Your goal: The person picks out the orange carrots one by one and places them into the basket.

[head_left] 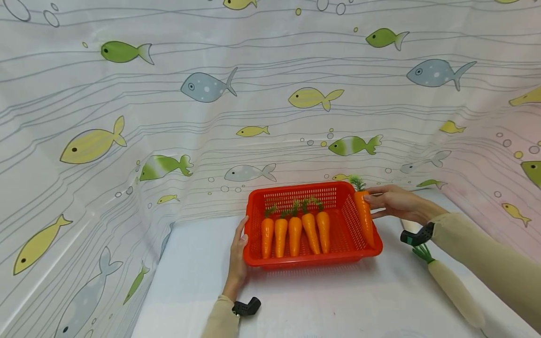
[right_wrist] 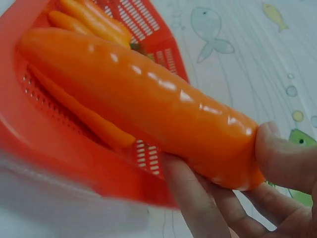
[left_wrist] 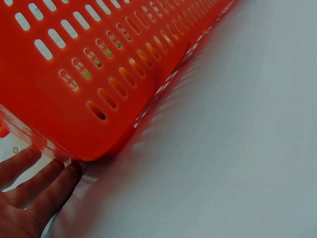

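My right hand (head_left: 395,203) pinches an orange carrot (head_left: 364,218) near its leafy top, thumb on one side and fingers on the other. The carrot slants over the right end of a red slotted basket (head_left: 313,259), its tip pointing down towards the near right corner. In the right wrist view the carrot (right_wrist: 143,99) covers part of the basket behind it. Several other carrots (head_left: 295,237) lie side by side in the basket, green tops towards the back. My left hand (head_left: 237,253) rests against the basket's left side, and its fingers (left_wrist: 49,191) look straight in the left wrist view.
A white radish (head_left: 456,293) with a green top lies on the white table (head_left: 304,307) at the right, partly beside my right forearm. Behind and at the sides hangs a white sheet (head_left: 270,56) printed with fish and wavy lines.
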Demonstrator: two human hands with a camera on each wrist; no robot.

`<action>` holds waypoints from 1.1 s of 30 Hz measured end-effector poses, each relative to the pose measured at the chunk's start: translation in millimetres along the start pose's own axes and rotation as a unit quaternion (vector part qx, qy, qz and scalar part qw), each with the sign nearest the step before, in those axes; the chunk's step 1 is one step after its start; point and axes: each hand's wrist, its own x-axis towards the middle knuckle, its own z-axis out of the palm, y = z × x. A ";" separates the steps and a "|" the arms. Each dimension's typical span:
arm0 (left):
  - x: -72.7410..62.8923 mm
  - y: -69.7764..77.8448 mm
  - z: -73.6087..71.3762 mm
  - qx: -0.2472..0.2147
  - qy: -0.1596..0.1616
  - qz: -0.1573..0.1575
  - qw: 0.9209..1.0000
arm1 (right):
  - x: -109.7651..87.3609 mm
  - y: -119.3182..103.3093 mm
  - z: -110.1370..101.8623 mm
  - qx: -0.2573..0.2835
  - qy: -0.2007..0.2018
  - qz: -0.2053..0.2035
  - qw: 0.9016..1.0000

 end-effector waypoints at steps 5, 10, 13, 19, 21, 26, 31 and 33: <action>1.2 -0.2 1.5 0.000 -0.002 0.001 1.000 | 7.9 0.1 10.9 -0.024 -0.001 -0.005 1.000; 1.8 1.2 2.6 -0.002 -0.004 0.000 1.000 | 13.3 -4.9 20.8 -0.073 0.006 -0.012 0.997; 2.4 1.3 2.6 -0.002 0.000 0.000 1.000 | 16.2 -10.8 28.8 -0.108 0.020 -0.016 0.994; 2.9 0.4 1.6 0.000 0.003 0.000 1.000 | 25.1 -17.0 48.2 -0.156 0.063 -0.018 0.986; 2.7 0.3 1.2 -0.001 0.003 0.000 1.000 | 29.0 -17.4 55.2 -0.180 0.080 -0.026 0.980; 1.6 0.5 0.2 0.002 0.003 -0.001 1.000 | 40.5 -13.3 70.2 -0.283 0.127 -0.042 0.950; 0.4 0.5 0.3 0.006 0.004 -0.004 1.000 | 54.1 -4.7 79.8 -0.294 0.128 -0.021 0.947; 0.2 0.0 0.8 0.003 0.003 -0.003 1.000 | 56.9 -2.8 82.4 -0.273 0.121 -0.008 0.954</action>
